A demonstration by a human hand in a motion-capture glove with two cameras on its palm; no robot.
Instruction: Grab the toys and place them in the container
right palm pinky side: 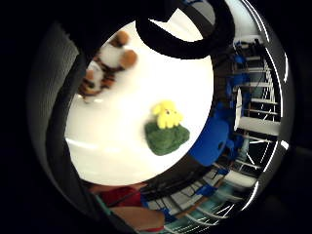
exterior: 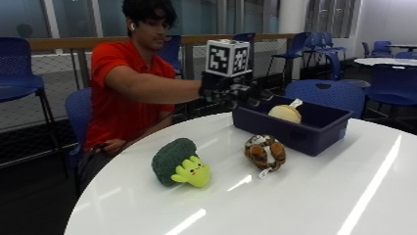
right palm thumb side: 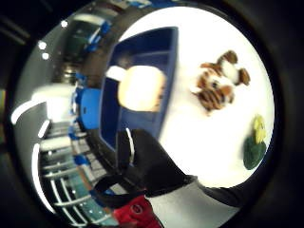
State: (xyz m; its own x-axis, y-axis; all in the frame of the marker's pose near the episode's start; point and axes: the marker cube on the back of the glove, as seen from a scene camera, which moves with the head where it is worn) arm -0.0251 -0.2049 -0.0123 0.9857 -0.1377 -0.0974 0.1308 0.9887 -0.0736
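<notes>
The gloved hand [exterior: 236, 92] is hovering just above the bin's [exterior: 294, 135] near rim, fingers relaxed and holding nothing. A cream toy [exterior: 285, 113] is lying inside the bin. The tiger [exterior: 265, 152] is sitting on the table [exterior: 338, 196] below the hand, just beside the bin; the broccoli [exterior: 181, 163] is lying farther off, toward the person.

On the desk [exterior: 312, 196] before me, the container [exterior: 306, 128] sits with the round plush toy [exterior: 285, 113] in it. My hand [exterior: 229, 89] hangs above its near rim. The tiger toy [exterior: 265, 151] lies just beside the container; the broccoli toy [exterior: 180, 162] lies apart, beyond the tiger.
</notes>
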